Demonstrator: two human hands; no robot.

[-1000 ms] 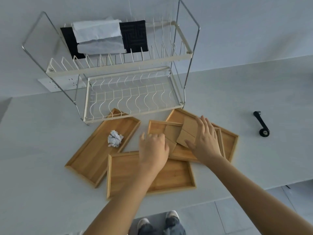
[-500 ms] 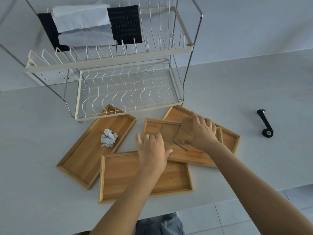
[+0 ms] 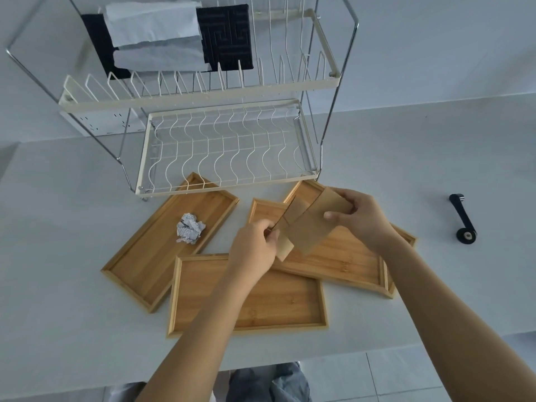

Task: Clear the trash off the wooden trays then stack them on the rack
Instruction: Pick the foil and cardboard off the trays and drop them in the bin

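Four wooden trays on the worktop, brown cardboard lifted in both hands.

Four shallow rectangular bamboo trays with raised rims: left tray (image 3: 150, 274) angled, carrying one crumpled paper ball (image 3: 190, 232); front tray (image 3: 278, 310) bare; right tray (image 3: 345, 262) lying over the corner of a back tray (image 3: 304, 188). Held above the right tray, flat brown cardboard pieces (image 3: 311, 224), exact count unclear where overlapped. Left hand (image 3: 255, 246) grip pinching the lower cardboard edge; right hand (image 3: 358, 217) grip pinching the upper piece between thumb and fingers. Behind, one two-tier white wire rack (image 3: 229, 152) with chrome frame; upper tier holding a dark textured mat (image 3: 229, 33) and pale folded paper (image 3: 156, 30). One black strap (image 3: 462, 217) lying well apart at right.
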